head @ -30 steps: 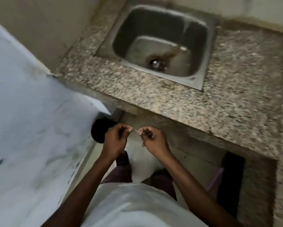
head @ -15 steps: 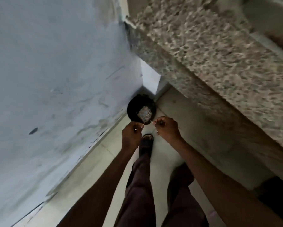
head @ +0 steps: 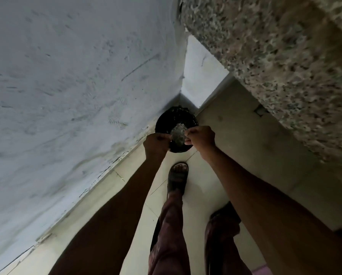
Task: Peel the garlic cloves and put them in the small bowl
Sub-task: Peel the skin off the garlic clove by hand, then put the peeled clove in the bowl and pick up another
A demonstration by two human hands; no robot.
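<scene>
Wall [head: 67, 96]: you stand close beside it, with the granite counter [head: 285, 66] overhanging on your other side. A step or a swing of the elbows in this narrow gap could knock your hands off line.

Bin [head: 167, 120]: a dark round bin sits on the floor in the corner, with pale scraps inside. Your hands hang right above its mouth, so anything you let slip probably lands in the waste. That is the main risk if the clove goes with the skin.

Left hand [head: 157, 142]: your fingers are curled tight. You may be pinching something small, but I cannot tell what.

Right hand [head: 200, 136]: curled the same way, fingertips turned towards the left hand. Its contents are hidden too.

Garlic clove: it is not visible. I judge it sits inside one of your fists, above the bin. Its pointing and long axis cannot be read.

Small bowl: not in view, so you must carry the clove back.
</scene>
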